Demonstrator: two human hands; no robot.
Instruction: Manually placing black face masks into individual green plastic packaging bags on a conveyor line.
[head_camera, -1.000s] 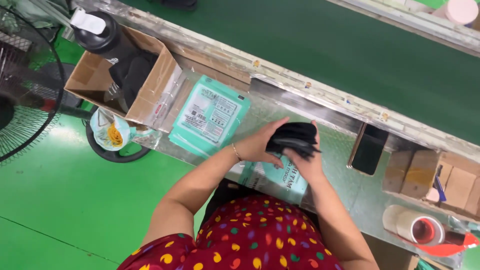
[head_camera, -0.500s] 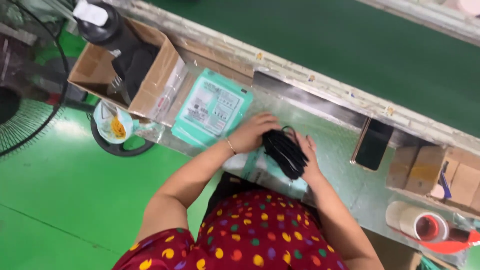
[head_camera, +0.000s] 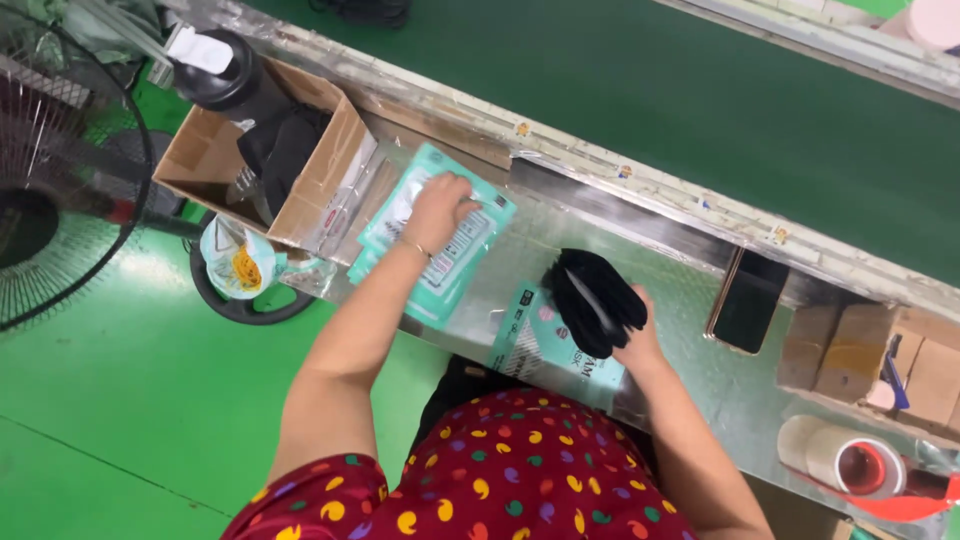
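Packing bench, both hands engaged.
Left hand (head_camera: 438, 205) flat, fingers spread, on teal pouches (head_camera: 440, 240); right hand (head_camera: 635, 340) gripping black mask bundle (head_camera: 592, 298).

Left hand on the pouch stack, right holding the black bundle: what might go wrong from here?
1. The right hand grips the floppy bundle of black fabric masks by one end only; pieces may slip loose.
2. The left hand presses on the stack of teal flat plastic pouches, which overhangs the metal workbench edge; pulling one could drag others off.
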